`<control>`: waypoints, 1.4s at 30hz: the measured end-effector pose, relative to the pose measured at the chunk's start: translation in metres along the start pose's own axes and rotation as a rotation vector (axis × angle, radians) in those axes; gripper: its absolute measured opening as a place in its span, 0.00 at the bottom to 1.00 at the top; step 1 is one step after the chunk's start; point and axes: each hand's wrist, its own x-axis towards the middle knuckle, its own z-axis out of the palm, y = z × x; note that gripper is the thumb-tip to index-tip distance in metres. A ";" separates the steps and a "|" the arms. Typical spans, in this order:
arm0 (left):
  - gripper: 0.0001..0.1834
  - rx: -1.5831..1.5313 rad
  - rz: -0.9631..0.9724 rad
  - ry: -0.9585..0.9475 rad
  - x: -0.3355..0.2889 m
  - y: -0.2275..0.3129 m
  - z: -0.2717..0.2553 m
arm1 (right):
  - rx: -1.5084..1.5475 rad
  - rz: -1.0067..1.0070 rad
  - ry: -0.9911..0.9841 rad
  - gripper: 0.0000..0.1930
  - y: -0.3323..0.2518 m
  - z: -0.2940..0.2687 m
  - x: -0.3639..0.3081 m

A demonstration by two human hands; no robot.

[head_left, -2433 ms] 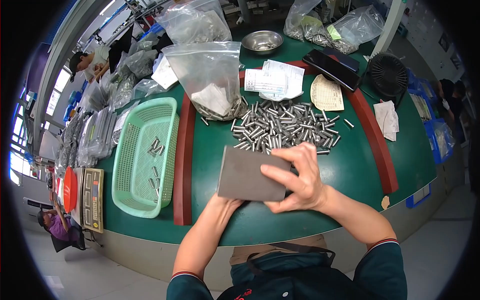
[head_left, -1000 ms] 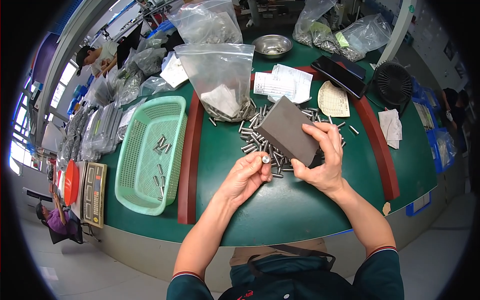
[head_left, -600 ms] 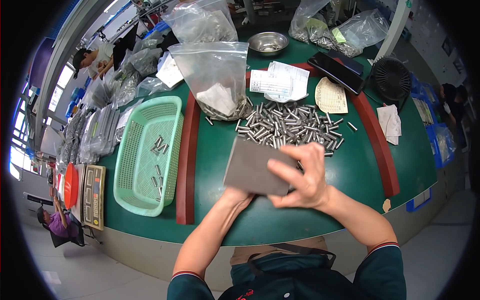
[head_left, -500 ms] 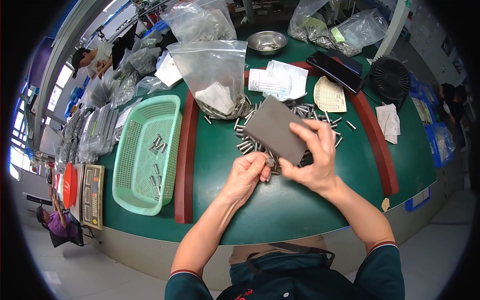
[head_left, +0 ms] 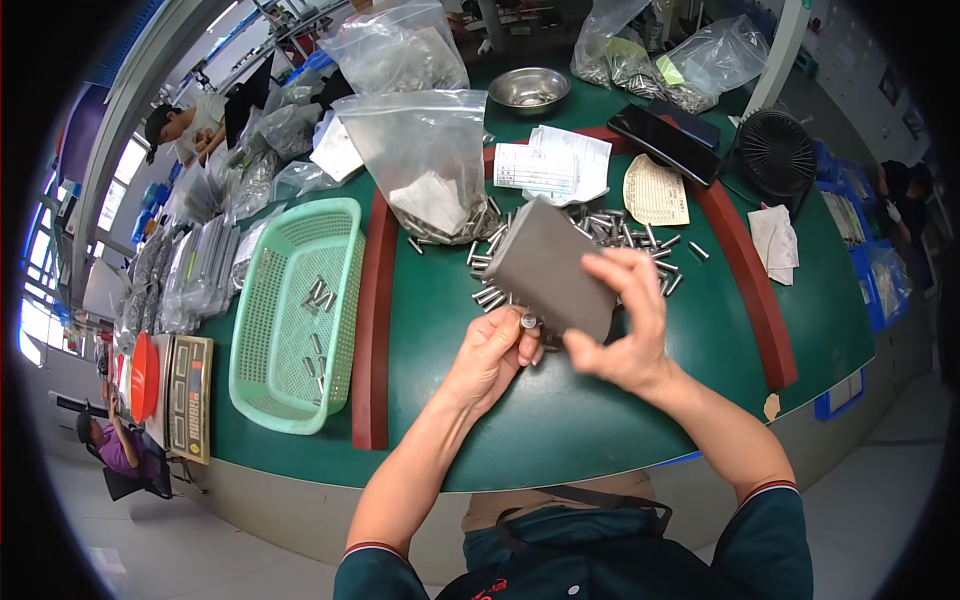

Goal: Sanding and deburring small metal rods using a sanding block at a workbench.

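Note:
My left hand (head_left: 492, 350) is closed, thumb and fingers pinching a short metal pin (head_left: 529, 321) with its round end facing up. More of the metal shows under the fingertips, partly hidden. In my right hand (head_left: 632, 325) is a grey-brown rectangular pad (head_left: 558, 265), which looks like a sanding sponge. It tilts beside the held pin; whether the two touch I cannot tell. Behind the pad spreads a pile of metal pins (head_left: 668, 256), partly covered by it. A green plastic basket (head_left: 240, 345) to the left holds several similar pins (head_left: 319, 295).
Dark red bars (head_left: 371, 350) border the work area on the green table (head_left: 450, 450). A clear bag of parts (head_left: 420, 150), a metal bowl (head_left: 530, 88), papers (head_left: 575, 165), a phone (head_left: 665, 143) and a black fan (head_left: 776, 150) stand behind. A scale (head_left: 188, 400) sits left; other people are farther off.
The pad has tipped a little and come slightly lower, with my right hand shifting along with it. The pin's end now faces more upward in my left hand. The basket's contents look unchanged.

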 end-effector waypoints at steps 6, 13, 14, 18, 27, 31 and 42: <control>0.15 0.059 -0.079 -0.319 -0.001 0.009 -0.007 | -0.027 0.019 -0.072 0.32 -0.003 0.001 0.002; 0.23 0.465 -0.010 -0.201 -0.004 0.002 -0.021 | 0.104 -0.256 -0.134 0.33 -0.028 -0.006 -0.004; 0.19 0.267 -0.060 -0.025 -0.014 -0.011 -0.025 | 0.101 -0.313 -0.186 0.34 -0.024 -0.007 -0.002; 0.20 0.017 -0.141 -0.394 0.002 0.011 0.002 | -0.130 0.070 -0.004 0.32 0.020 -0.007 0.006; 0.11 0.020 -0.028 -0.168 0.005 0.011 0.000 | -0.094 0.185 0.059 0.31 0.020 -0.014 0.009; 0.11 -0.012 -0.031 -0.123 0.006 0.012 0.000 | -0.099 0.197 0.042 0.31 0.023 -0.016 0.008; 0.10 0.001 -0.025 -0.035 0.007 0.013 -0.004 | -0.107 0.196 0.027 0.31 0.023 -0.016 0.008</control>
